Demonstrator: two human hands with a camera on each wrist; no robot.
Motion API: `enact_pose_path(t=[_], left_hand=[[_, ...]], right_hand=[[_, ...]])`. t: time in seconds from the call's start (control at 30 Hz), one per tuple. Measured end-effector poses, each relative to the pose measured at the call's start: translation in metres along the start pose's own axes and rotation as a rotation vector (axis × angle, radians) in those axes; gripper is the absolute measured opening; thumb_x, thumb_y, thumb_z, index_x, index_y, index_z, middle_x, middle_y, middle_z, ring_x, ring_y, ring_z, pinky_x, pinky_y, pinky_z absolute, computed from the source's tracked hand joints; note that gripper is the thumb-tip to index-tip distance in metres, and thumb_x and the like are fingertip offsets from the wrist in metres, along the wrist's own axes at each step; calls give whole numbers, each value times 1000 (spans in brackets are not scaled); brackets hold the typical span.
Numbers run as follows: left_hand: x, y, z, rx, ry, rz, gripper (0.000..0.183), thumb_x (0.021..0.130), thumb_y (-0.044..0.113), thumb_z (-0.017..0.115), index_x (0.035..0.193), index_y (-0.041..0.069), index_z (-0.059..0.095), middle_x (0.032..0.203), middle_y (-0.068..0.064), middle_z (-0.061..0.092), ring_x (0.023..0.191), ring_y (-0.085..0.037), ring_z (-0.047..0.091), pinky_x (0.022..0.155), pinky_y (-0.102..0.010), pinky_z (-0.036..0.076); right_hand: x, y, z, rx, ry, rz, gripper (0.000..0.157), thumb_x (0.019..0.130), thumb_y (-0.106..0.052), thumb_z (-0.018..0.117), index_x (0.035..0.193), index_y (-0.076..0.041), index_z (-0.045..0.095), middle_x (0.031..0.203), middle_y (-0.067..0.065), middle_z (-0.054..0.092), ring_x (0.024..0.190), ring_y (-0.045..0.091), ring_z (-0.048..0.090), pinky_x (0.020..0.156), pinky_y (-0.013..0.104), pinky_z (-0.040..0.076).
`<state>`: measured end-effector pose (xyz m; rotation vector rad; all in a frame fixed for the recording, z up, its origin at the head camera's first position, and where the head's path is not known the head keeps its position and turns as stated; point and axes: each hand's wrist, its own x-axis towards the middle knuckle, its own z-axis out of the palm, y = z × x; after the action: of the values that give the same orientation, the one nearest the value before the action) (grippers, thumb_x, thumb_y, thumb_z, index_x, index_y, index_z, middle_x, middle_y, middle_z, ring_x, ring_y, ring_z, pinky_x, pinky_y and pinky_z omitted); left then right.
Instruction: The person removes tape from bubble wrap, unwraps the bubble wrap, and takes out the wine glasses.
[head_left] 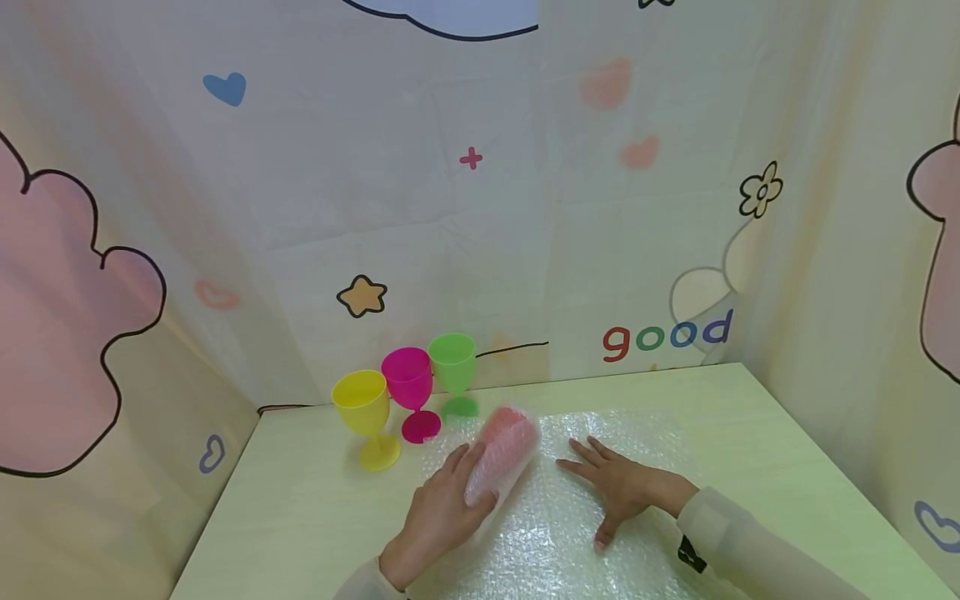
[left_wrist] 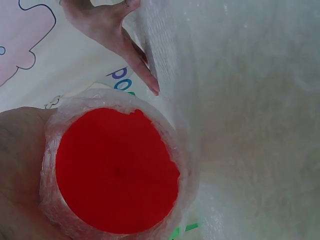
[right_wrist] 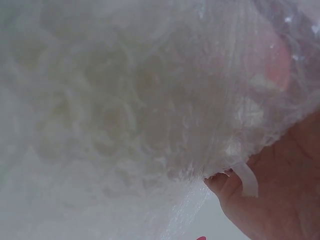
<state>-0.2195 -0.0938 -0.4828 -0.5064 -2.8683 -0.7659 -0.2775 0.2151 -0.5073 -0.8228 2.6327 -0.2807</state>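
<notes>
My left hand (head_left: 442, 508) grips a red cup (head_left: 506, 432) rolled in clear bubble wrap, its fingers along the far side and the thumb on the near side. In the left wrist view the cup's round red end (left_wrist: 117, 170) faces the camera, ringed by layers of wrap. From the roll, the bubble wrap sheet (head_left: 540, 533) spreads over the table to the right. On that sheet lies my right hand (head_left: 618, 483), fingers spread and straight. Bubble wrap (right_wrist: 110, 110) fills most of the right wrist view, with the left hand (right_wrist: 285, 190) at its lower right.
Three stemmed plastic goblets stand at the table's back left: yellow (head_left: 362, 404), magenta (head_left: 408, 379) and green (head_left: 453, 362). A printed curtain (head_left: 420, 208) hangs behind and around the pale table (head_left: 285, 500).
</notes>
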Motion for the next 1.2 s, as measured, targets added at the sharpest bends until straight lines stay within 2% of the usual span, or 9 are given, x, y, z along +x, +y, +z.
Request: enact_pose_path(t=[0.17,0.4,0.53,0.8,0.97,1.07,1.2], left_hand=[[0,-1,1,12,-62,-17,71,90,46,62,152,23,36,153,-12,43,121,-42,58,85,-65,51],[2,-6,-8,-22,-240,-43,78,90,46,61,157,30,25,160,-11,32,129,-45,52,93,-70,45],[5,-11,-12,-65,-323,-54,82,89,44,64,157,34,20,162,-11,27,132,-45,49,99,-68,43],[8,-12,-14,-156,-350,-67,82,88,53,63,157,30,24,160,-5,33,144,-33,37,110,-62,38],[8,-5,-12,-197,-355,-63,85,89,55,61,158,22,23,161,-8,32,146,-34,34,112,-60,36],[7,-3,-11,-205,-367,-38,84,91,56,58,158,20,22,162,-8,28,148,-34,29,113,-61,34],[4,-5,-10,-225,-366,21,72,97,51,48,157,20,24,163,-5,26,151,-32,23,116,-62,28]], right_hand=[[-1,0,-1,-8,4,-14,126,54,-63,85,156,-21,24,166,17,7,151,48,5,114,68,24],[-3,-1,-1,15,8,-16,124,55,-61,86,156,-20,25,166,17,8,150,48,5,115,68,23],[-3,-1,0,18,9,-12,124,55,-60,86,156,-20,25,166,17,8,151,48,5,115,68,24],[-3,-3,1,32,7,4,123,55,-60,87,156,-23,26,166,15,10,151,47,7,114,68,25],[-3,-4,0,29,4,7,122,56,-60,86,156,-23,26,166,15,9,151,47,6,114,68,25],[-4,-4,-1,24,8,1,122,56,-60,86,156,-22,26,166,16,10,151,47,6,115,67,24],[-4,-4,-2,16,11,-8,123,56,-60,86,156,-21,26,166,16,10,150,48,6,115,67,24]])
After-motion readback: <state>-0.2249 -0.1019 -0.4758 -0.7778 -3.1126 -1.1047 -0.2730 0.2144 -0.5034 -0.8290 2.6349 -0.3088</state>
